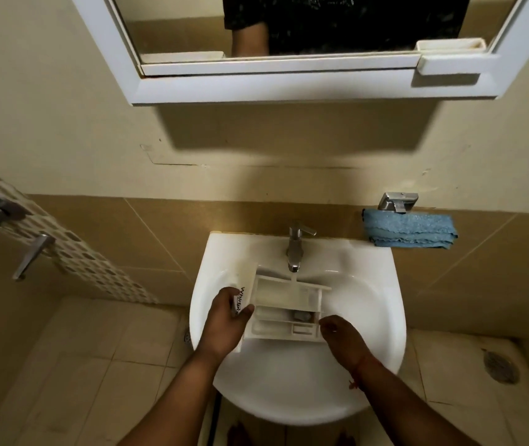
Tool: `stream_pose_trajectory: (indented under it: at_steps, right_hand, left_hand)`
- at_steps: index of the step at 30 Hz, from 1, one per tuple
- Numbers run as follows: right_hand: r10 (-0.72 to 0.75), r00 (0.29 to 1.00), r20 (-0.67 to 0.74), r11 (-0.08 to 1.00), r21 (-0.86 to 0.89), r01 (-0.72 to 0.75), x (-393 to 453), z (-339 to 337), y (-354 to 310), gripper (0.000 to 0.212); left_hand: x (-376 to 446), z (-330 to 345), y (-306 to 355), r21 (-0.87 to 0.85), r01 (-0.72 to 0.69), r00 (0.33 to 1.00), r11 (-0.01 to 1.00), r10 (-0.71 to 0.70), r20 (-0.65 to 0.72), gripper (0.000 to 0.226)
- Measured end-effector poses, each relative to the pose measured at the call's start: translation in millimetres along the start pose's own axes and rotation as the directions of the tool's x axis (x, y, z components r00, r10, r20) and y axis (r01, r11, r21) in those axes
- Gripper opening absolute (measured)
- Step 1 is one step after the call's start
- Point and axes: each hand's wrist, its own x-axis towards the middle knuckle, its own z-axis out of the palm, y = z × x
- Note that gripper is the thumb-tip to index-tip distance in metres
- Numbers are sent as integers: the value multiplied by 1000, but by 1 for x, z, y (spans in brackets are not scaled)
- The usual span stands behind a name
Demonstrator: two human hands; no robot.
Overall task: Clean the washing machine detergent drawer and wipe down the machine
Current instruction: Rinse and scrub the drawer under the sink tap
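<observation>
Detergent drawer (pixel 285 309), white plastic, held over the bowl of the white sink (pixel 369 317), compartments facing up, front panel with dark lettering turned toward the left hand (pixel 224 320). Left fingers (pixel 232 292) curled round that front panel, thumb lying across the near corner of the drawer. Right hand (pixel 340 331) at the opposite end, fingers bent toward the drawer's near right corner and touching it; whether clamped on the edge or only pressed against it, cannot tell. Between the two sets of fingers, three long compartments, the middle one holding a small grey insert. Just beyond the fingers, a thin stream of water falling from the steel tap (pixel 296 249) into the drawer's far compartment. Farther off to the right of the right fingers, a folded blue cloth (pixel 411 231) hanging on the tiled wall under a metal holder (pixel 398 201). Above, well away from both hands, a white-framed mirror (pixel 288 30) reflecting a dark shirt and an arm. Left of the left fingers, metal shower handles (pixel 12 230) on a patterned tile strip. Below, pale floor tiles with a round drain (pixel 501 366) at the right.
</observation>
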Motion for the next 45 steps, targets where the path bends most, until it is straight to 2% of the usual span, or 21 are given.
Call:
stream_pose_trajectory:
  at_steps: [5,10,16,20,23,26,28,30,35,41,43,45]
  right_hand:
    - [62,985,163,987,135,-85,-3,1,-5,17]
    - [73,952,297,985,126,-115,-18,2,-7,14]
    - [76,919,386,988,93,-121,-24,5,-2,19]
    - [115,882,456,964,163,-210,-24,10,-7,11]
    - [175,863,473,839,387,-383,-22,13,-16,22]
    - [251,852,459,616,603,-507,-21,21,-23,34]
    - [260,858,443,467,720,-513,-24,28,-24,39]
    - [251,880,403,352,809,-471,-28,36,-23,42]
    - [257,939,230,220,932,-288,-34,45,-25,22]
    - [305,951,50,259,956,-134,-34,41,-33,39]
    - [305,952,8,310,945,-108,-35,40,-37,39]
    - [281,959,-24,376,923,-87,-36,38,-39,38]
  left_hand:
    - [-12,-4,2,49,-25,997,998,29,-75,39]
    - [-35,-2,1,1,-41,982,999,40,-182,34]
    - [-62,0,4,29,-81,935,996,86,-344,35]
    - [-75,4,9,-10,-75,905,997,64,-421,31]
    - [-80,8,10,-139,-11,899,990,-51,-435,27]
    - [-85,11,9,-179,30,894,983,-106,-435,25]
    - [-86,12,8,-198,45,892,979,-128,-433,23]
    - [-84,11,9,-194,45,901,980,-124,-417,21]
    - [-78,8,20,-177,64,932,982,-123,-342,22]
    - [-65,4,25,-229,190,978,955,-204,-37,38]
    - [-62,-1,23,-274,259,966,926,-245,85,42]
    - [-58,-8,17,-245,295,955,924,-274,114,36]
